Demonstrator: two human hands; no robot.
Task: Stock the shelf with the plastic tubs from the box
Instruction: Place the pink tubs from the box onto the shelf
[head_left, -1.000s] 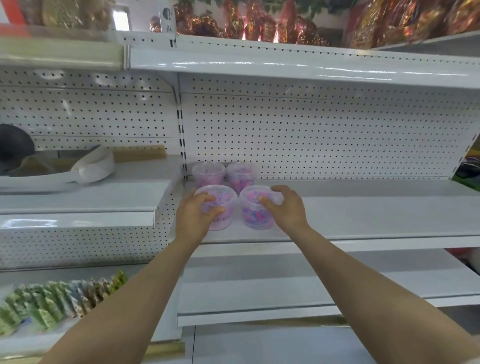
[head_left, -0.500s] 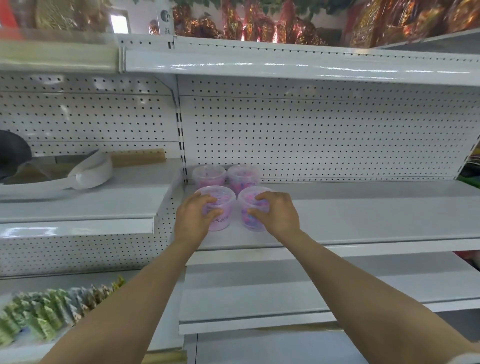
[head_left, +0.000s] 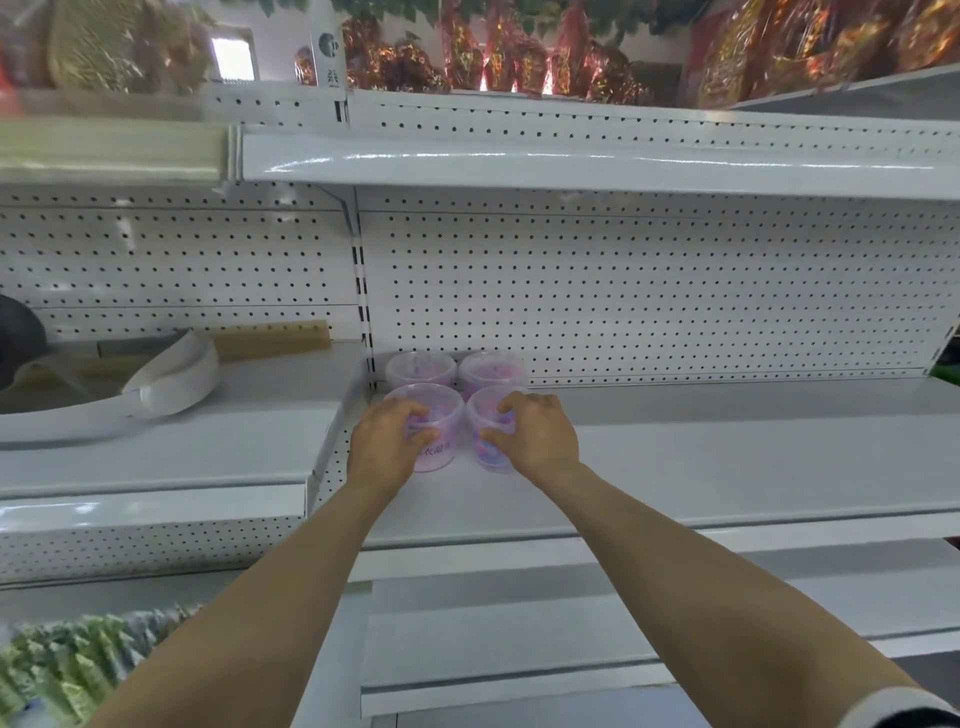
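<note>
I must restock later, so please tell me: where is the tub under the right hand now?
In the head view, the front right tub stands on the white shelf, held by the right hand, beside the front left tub.

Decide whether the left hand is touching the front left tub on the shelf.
Touching. The head view shows the left hand wrapped around the front left tub, fingers pressed against its wall.

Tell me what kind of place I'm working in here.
Most likely a shop aisle: white pegboard-backed shelves, foil-wrapped goods on the top shelf, and small plastic tubs being lined up.
</note>
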